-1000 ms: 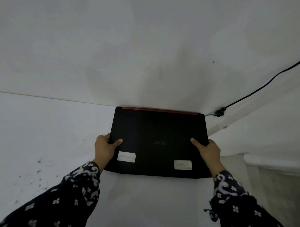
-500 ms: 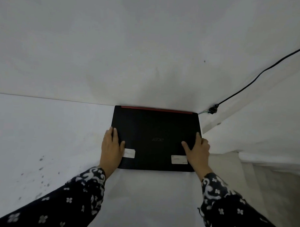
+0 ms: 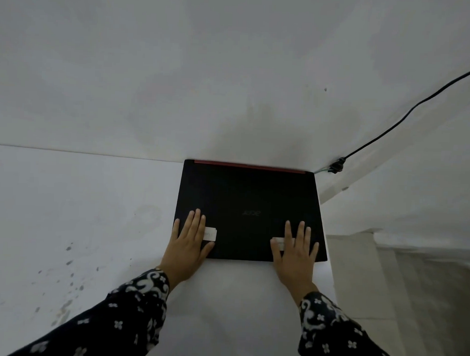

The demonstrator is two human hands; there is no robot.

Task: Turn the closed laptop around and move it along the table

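Observation:
A closed black laptop (image 3: 250,205) lies flat on the white table (image 3: 81,212), its red-trimmed far edge against the wall. My left hand (image 3: 189,242) rests palm-down on the lid's near left corner, fingers spread, partly covering a white sticker (image 3: 210,234). My right hand (image 3: 295,249) lies flat on the near right part of the lid, over a second sticker (image 3: 278,242). Neither hand grips the laptop's edges.
A black cable (image 3: 406,114) runs down the wall to a plug (image 3: 337,165) just right of the laptop's far corner. The table's right edge (image 3: 332,263) drops off beside the laptop. Dark specks (image 3: 71,262) mark the table at left.
Both hands let go of the laptop's side edges and moved onto the lid, now flat with palms down. The laptop slid slightly away towards the wall.

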